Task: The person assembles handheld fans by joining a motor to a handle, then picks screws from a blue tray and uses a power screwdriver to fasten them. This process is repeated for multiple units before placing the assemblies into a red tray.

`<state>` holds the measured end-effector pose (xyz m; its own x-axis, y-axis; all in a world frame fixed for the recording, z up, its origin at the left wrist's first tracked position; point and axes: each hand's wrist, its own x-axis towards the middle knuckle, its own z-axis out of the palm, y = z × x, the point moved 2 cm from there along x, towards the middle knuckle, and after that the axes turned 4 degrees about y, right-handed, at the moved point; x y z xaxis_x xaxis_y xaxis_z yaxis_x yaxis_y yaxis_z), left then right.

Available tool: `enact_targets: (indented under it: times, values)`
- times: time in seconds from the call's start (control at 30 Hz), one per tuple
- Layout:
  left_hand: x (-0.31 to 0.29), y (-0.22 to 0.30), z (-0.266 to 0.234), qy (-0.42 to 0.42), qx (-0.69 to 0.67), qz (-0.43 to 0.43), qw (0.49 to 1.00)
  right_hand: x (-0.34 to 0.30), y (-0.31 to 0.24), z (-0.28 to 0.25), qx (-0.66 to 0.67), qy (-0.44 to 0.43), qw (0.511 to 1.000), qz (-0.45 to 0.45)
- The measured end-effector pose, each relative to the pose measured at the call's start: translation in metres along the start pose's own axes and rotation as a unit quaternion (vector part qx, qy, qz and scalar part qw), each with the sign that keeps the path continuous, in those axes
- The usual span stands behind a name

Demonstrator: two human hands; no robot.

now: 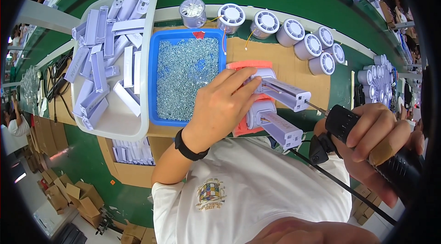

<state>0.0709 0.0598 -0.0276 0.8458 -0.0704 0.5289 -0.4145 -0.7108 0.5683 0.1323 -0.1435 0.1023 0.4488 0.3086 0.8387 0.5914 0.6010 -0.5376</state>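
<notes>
Two lavender handheld fan bodies lie on a pinkish-red pad (250,65), handles pointing right. My left hand (225,99) is closed on the head of the upper fan body (287,92), a black band around its wrist. In my right hand (379,136) is a black electric screwdriver (342,122). Its thin bit meets the end of the upper fan's handle, by a small hole; a screw there is too small to make out. Just below, the lower fan body (282,129) rests untouched by my fingers. My left hand hides part of both heads.
A blue tray (153,83) full of small screws stands left of my left hand. Beyond it is a white bin (149,28) of lavender handle shells. Round fan units (266,22), some with wires, line the back. A cardboard box (133,170) holds more shells below. A black cord (349,189) crosses lower right.
</notes>
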Motion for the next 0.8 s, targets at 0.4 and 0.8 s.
enact_targets:
  times: [0.4, 0.8]
  values:
    - [-0.002, 0.001, 0.001, -0.003, 0.0, -0.003, 1.0, -0.001, 0.004, 0.002, 0.002, 0.002, 1.0, -0.013]
    - [0.0, 0.003, -0.001, -0.006, 0.007, -0.027, 1.0, 0.007, 0.019, 0.008, 0.047, -0.002, 0.999, -0.011]
